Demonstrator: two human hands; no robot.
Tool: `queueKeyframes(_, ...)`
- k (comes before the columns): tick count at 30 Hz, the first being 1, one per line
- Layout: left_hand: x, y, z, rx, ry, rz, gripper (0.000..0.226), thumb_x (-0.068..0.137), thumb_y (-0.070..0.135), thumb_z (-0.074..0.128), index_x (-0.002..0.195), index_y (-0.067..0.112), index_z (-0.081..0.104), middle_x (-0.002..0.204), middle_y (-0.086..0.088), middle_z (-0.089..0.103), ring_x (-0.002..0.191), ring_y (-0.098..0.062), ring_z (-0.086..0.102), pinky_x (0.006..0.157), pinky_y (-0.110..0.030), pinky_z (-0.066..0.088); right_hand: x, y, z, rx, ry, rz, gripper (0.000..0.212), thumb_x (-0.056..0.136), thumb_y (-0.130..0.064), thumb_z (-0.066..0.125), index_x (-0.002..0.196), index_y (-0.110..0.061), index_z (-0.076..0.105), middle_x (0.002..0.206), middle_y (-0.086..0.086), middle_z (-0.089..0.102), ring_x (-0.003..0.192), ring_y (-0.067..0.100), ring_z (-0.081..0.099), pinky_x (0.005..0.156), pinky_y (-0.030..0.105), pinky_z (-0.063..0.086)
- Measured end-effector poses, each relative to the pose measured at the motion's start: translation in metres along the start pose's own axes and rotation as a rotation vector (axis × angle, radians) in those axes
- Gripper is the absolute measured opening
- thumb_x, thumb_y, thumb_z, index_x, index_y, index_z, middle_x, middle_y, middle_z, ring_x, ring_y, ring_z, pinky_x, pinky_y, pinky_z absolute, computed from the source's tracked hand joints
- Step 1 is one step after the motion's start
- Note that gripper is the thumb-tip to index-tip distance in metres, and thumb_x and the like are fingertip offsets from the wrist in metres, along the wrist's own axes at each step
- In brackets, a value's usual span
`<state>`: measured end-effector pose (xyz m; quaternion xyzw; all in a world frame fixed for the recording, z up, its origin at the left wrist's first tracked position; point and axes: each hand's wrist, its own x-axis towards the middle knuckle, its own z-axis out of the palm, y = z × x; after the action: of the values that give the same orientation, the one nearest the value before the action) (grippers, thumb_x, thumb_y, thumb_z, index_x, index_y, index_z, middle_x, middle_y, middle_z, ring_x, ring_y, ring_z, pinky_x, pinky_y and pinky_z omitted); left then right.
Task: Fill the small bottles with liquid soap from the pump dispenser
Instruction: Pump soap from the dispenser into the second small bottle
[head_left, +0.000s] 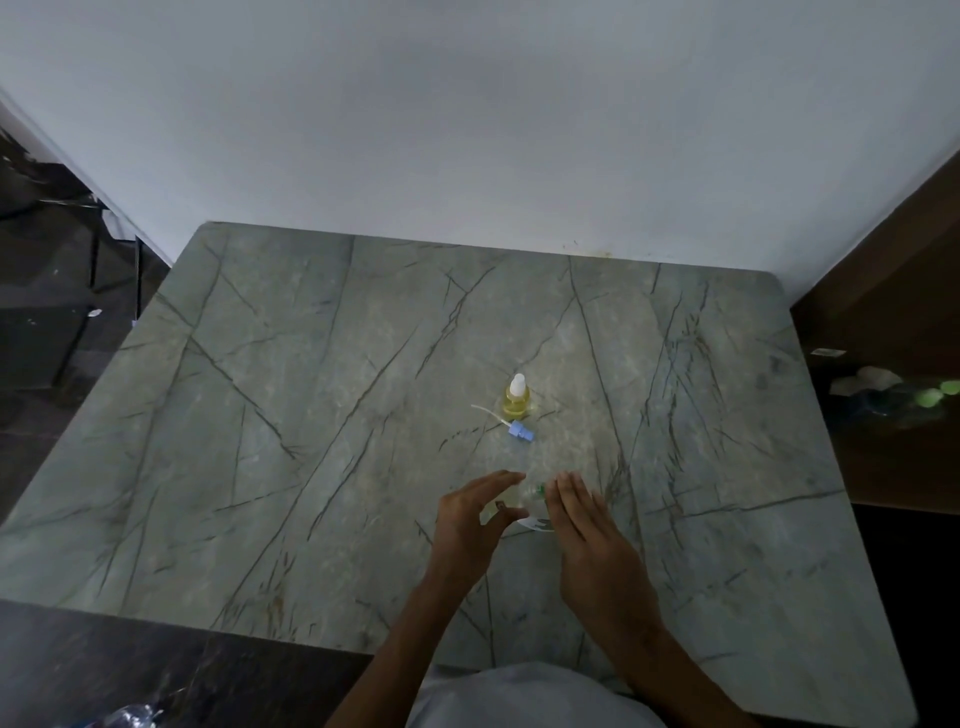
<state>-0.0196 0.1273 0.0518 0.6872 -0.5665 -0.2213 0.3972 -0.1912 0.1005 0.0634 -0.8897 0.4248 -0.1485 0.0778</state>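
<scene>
Seeing left hand (470, 519) spread in a C, forefinger and thumb either side of clear bottle (531, 500) at front centre of table (260, 415). Gripping or just close: can't tell, blurred. Right hand (587, 525) flat, fingers straight and loose, just beside same bottle, holding nothing. Further back: 1 small bottle (516, 401) upright, yellow liquid inside, white cap on. Blue pump head (521, 431) with white tube lying just in front of it.
</scene>
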Motion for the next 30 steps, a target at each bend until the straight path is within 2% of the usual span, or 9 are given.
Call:
queueKeyframes(3, -0.001, 0.002, -0.002, -0.003, 0.002, 0.006, 0.043, 0.072, 0.015, 0.083, 0.113, 0.017, 0.071, 0.113, 0.006, 0.069, 0.106, 0.008, 0.055, 0.09, -0.001, 0.04, 0.001, -0.002, -0.008, 0.011, 0.001, -0.014, 0.055, 0.083, -0.006, 0.032, 0.133, 0.005, 0.053, 0.138, 0.022, 0.053, 0.131, 0.033, 0.049, 0.105, 0.046, 0.044)
queueKeyframes(7, -0.001, 0.003, -0.004, 0.002, 0.0, 0.018, 0.043, 0.072, 0.017, 0.082, 0.114, 0.018, 0.07, 0.113, 0.014, 0.064, 0.106, 0.008, 0.056, 0.09, -0.001, 0.041, 0.003, -0.001, -0.013, -0.01, -0.015, -0.021, 0.055, 0.084, -0.012, 0.034, 0.132, 0.004, 0.054, 0.137, 0.021, 0.054, 0.129, 0.032, 0.051, 0.101, 0.046, 0.048)
queueKeyframes(12, 0.0, 0.003, -0.004, 0.011, -0.008, 0.012, 0.043, 0.073, 0.017, 0.082, 0.114, 0.019, 0.07, 0.114, 0.008, 0.068, 0.106, 0.008, 0.056, 0.09, -0.002, 0.041, 0.001, -0.001, -0.011, -0.016, 0.002, -0.027, 0.055, 0.083, -0.008, 0.033, 0.132, 0.005, 0.054, 0.136, 0.022, 0.054, 0.129, 0.033, 0.051, 0.103, 0.046, 0.046)
queueKeyframes(16, 0.0, 0.003, -0.003, 0.016, -0.004, 0.003, 0.042, 0.073, 0.017, 0.082, 0.114, 0.018, 0.07, 0.113, 0.015, 0.062, 0.108, 0.012, 0.052, 0.089, 0.001, 0.038, 0.0, 0.0, -0.007, -0.011, 0.027, -0.029, 0.055, 0.081, -0.002, 0.032, 0.129, 0.006, 0.056, 0.135, 0.023, 0.055, 0.128, 0.034, 0.052, 0.105, 0.045, 0.042)
queueKeyframes(19, 0.0, 0.001, -0.001, 0.018, -0.012, -0.001, 0.043, 0.072, 0.017, 0.082, 0.114, 0.019, 0.07, 0.113, 0.013, 0.064, 0.108, 0.01, 0.053, 0.089, 0.001, 0.038, -0.001, 0.0, -0.006, -0.008, 0.018, -0.036, 0.056, 0.08, -0.001, 0.03, 0.129, 0.006, 0.057, 0.134, 0.023, 0.056, 0.126, 0.034, 0.053, 0.105, 0.043, 0.042)
queueKeyframes(23, -0.002, -0.002, 0.001, 0.006, -0.008, -0.012, 0.044, 0.071, 0.017, 0.083, 0.113, 0.018, 0.071, 0.114, 0.006, 0.069, 0.104, 0.006, 0.059, 0.09, -0.003, 0.042, -0.001, 0.0, -0.002, -0.02, 0.024, -0.032, 0.058, 0.08, 0.0, 0.027, 0.13, 0.005, 0.055, 0.136, 0.023, 0.055, 0.128, 0.035, 0.052, 0.116, 0.038, 0.027)
queueKeyframes(27, -0.002, -0.003, 0.001, 0.003, -0.007, -0.022, 0.043, 0.071, 0.018, 0.083, 0.113, 0.017, 0.071, 0.113, 0.005, 0.07, 0.103, 0.005, 0.06, 0.09, -0.004, 0.043, -0.002, 0.0, -0.001, -0.009, 0.001, -0.037, 0.06, 0.079, 0.0, 0.028, 0.133, 0.004, 0.052, 0.139, 0.022, 0.051, 0.131, 0.034, 0.049, 0.106, 0.044, 0.043)
queueKeyframes(30, -0.002, -0.001, 0.001, -0.003, 0.001, -0.024, 0.043, 0.071, 0.017, 0.083, 0.112, 0.017, 0.072, 0.113, 0.007, 0.069, 0.103, 0.006, 0.06, 0.089, -0.003, 0.042, -0.001, 0.0, -0.006, 0.01, -0.014, -0.024, 0.06, 0.08, -0.004, 0.029, 0.136, 0.003, 0.05, 0.142, 0.02, 0.049, 0.134, 0.032, 0.045, 0.106, 0.045, 0.043)
